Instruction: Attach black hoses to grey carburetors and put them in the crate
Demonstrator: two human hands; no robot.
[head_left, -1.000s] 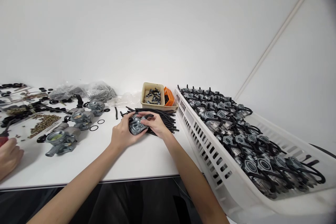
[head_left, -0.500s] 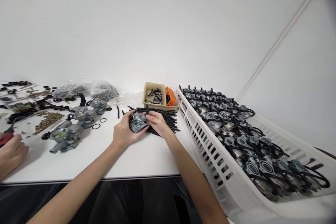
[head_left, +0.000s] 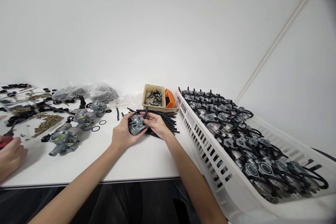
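Observation:
A grey metal carburetor [head_left: 135,126] is held over the table between both hands. My left hand [head_left: 123,132] wraps its left side and underside, fingers closed round the body. A short black rubber hose [head_left: 146,112] stands up from the carburetor's right side. My right hand [head_left: 156,124] is closed at that side, its fingertips against the carburetor near the foot of the hose. Behind and beneath the hands lies a pile of black hoses [head_left: 168,120]. To the left, two black O-rings [head_left: 96,128] lie on the table near several other carburetors [head_left: 61,141].
At right stands a white crate [head_left: 207,154] filled with carburetors with hoses. A beige bin [head_left: 153,86] of small elbow parts and an orange basket [head_left: 170,98] sit at the back. Far left, a co-worker's hand [head_left: 12,157] grips a red-handled screwdriver [head_left: 7,140] near brass fittings [head_left: 49,122].
The black hose now stands more clearly upright on the carburetor, and my right fingers have slid down toward its base. The carburetor has tilted slightly. The view has shifted a little.

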